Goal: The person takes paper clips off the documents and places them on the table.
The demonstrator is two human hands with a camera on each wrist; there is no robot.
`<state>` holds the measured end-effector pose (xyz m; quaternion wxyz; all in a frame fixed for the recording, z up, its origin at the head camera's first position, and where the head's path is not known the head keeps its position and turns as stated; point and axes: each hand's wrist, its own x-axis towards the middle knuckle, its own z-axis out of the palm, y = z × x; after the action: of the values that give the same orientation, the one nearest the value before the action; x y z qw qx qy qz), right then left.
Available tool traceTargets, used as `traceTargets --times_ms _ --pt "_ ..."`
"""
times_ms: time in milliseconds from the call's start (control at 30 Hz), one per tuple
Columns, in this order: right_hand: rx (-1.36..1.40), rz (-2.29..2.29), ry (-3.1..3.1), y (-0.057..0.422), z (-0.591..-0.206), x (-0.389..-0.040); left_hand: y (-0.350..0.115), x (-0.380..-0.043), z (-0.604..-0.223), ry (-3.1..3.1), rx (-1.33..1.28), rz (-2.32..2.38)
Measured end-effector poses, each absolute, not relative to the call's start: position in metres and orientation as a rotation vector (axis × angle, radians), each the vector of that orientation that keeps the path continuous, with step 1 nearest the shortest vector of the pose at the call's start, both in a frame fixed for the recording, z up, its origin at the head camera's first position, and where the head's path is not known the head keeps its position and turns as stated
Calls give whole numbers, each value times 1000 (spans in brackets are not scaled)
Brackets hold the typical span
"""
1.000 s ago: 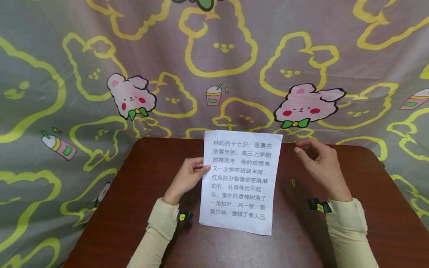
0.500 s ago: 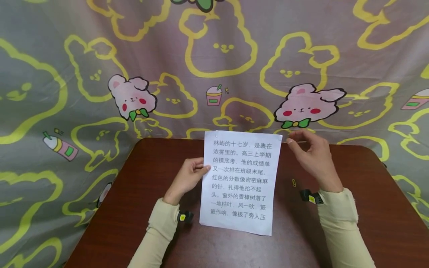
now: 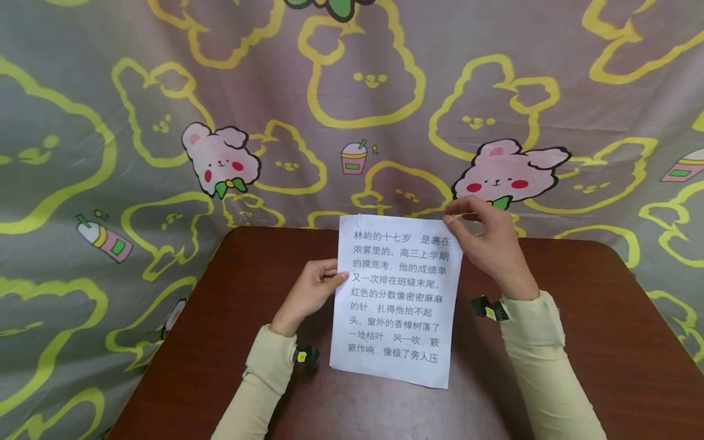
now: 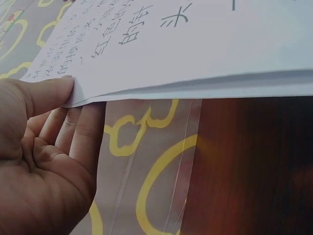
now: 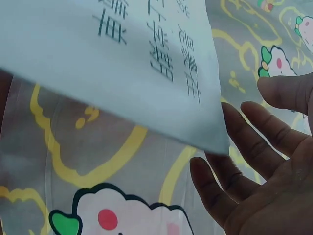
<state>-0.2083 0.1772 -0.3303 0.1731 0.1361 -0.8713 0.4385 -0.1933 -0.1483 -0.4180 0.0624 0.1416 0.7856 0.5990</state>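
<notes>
Printed sheets of paper point(image 3: 396, 299) stand nearly upright above the table, their text facing me. At their left edge my left hand point(image 3: 312, 293) pinches them between thumb and fingers. In the left wrist view, the paper edge point(image 4: 205, 87) shows more than one layer. A small clip point(image 3: 359, 222) appears to sit at the top left corner. My right hand point(image 3: 492, 244) is at the top right corner. In the right wrist view, its fingers point(image 5: 254, 142) reach behind the paper corner point(image 5: 220, 144), while the thumb point(image 5: 286, 93) stands apart from it.
The dark red-brown table point(image 3: 594, 342) lies beneath the hands. A grey curtain point(image 3: 264, 73) with yellow outlines and pink rabbits hangs just behind it. A black band point(image 3: 489, 308) is on the right wrist, another band point(image 3: 306, 355) on the left.
My right hand has moved left and up, from beside the paper to its top right corner. The yellow paper clip on the table has gone out of sight behind the right wrist. The left hand holds still.
</notes>
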Motion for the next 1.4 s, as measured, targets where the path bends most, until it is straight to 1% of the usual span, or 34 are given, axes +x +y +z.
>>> traceTargets --times_ms 800,1400 --pt "611 1205 -2462 127 -325 -225 -148 -192 -418 2357 444 1818" --pt "727 1184 -2484 104 -323 -233 -144 -191 -418 2379 458 1770"
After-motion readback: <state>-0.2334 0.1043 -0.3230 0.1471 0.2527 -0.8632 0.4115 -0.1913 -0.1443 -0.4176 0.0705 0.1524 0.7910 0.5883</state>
